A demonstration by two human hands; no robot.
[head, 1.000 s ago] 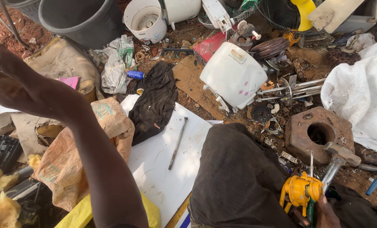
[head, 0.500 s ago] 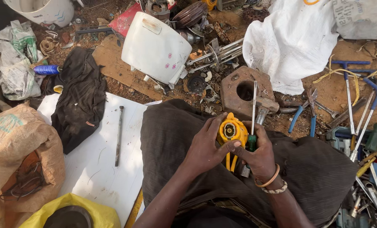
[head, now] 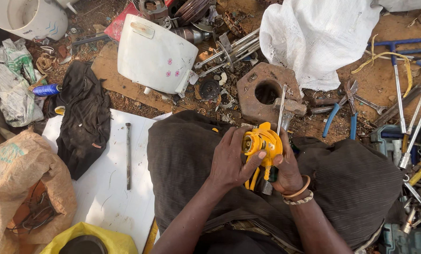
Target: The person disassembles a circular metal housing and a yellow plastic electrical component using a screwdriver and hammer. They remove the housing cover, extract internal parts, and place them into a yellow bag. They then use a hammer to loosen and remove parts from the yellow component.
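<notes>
Just right of the frame's centre, both hands hold a small round yellow plastic part over the person's lap, which is covered in dark brown cloth. The left hand wraps its fingers around the part's left side, thumb pressed across its lower face. The right hand closes on the lower right side together with a thin metal-shafted screwdriver. The screwdriver's long axis runs nearly upright in the frame, leaning slightly right, with the bare shaft pointing toward the top. Yellow prongs hang from the part toward the bottom of the frame. Just above the hands sits a rusty octagonal metal block with a round hole. In the left half, a long steel bolt lies upright on a white board.
</notes>
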